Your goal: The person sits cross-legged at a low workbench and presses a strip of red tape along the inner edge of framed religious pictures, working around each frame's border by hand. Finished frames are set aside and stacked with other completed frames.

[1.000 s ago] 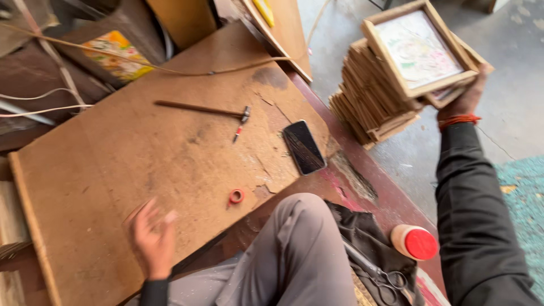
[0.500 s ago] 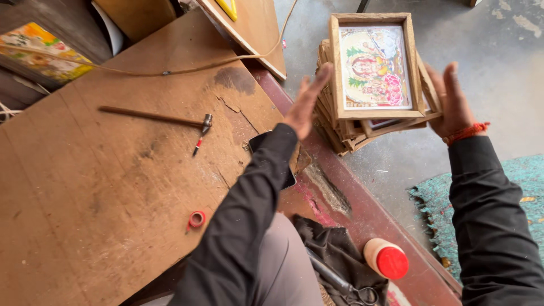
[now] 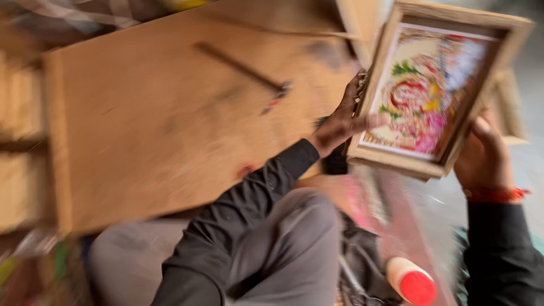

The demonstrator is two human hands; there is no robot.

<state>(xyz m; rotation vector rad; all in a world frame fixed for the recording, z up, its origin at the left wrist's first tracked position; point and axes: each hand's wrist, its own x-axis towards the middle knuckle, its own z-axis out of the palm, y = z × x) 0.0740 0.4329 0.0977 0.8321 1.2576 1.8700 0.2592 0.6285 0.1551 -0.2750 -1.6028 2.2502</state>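
A wooden picture frame (image 3: 432, 90) with a colourful print is held up between both hands, tilted. My left hand (image 3: 340, 122) grips its left edge, thumb across the front. My right hand (image 3: 483, 156) holds its right lower edge; a red thread band circles that wrist. The view is blurred by motion. A hammer (image 3: 243, 69) lies on the wooden board (image 3: 141, 130) to the left, apart from both hands.
A small red ring (image 3: 247, 169) lies near the board's front edge. A white bottle with a red cap (image 3: 411, 281) sits low right by a dark bag (image 3: 362, 260). More wooden frames (image 3: 510, 107) show behind the held one. My grey-trousered knee is at bottom centre.
My left hand came off the board and reached across to the frame stack. Both hands closed on the top frame and lifted it closer to me, tilted.
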